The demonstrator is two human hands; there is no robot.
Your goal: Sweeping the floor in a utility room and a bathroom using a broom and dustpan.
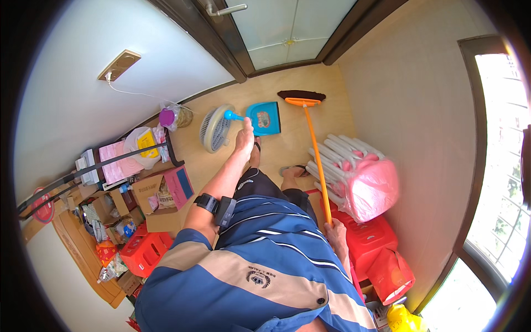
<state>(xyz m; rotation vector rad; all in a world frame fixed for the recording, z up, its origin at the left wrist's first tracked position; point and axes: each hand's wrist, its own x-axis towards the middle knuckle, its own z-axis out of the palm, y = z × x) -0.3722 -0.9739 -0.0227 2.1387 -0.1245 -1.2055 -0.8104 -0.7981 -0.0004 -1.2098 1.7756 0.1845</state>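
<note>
My left hand (244, 139) grips the handle of a blue plastic dustpan (271, 113), whose rounded handle end sticks out on the left side of the fist. A sticker lies on the pan, and no debris can be made out in it. Held in my right hand (337, 236), low at my side, is the end of a long orange broom handle (317, 162). At its far end the broom head (302, 97), with dark bristles, is near the floor by the door. Whether the bristles touch the floor cannot be told.
A fan (216, 128) stands left of the dustpan. Pink plastic-wrapped stools (371, 186) with white legs and red plastic stools (369, 234) line the right wall. Open cardboard boxes (150, 189), a dark metal rail (112, 161) and a red stool (145, 251) crowd the left. Ahead is a glazed door (274, 25).
</note>
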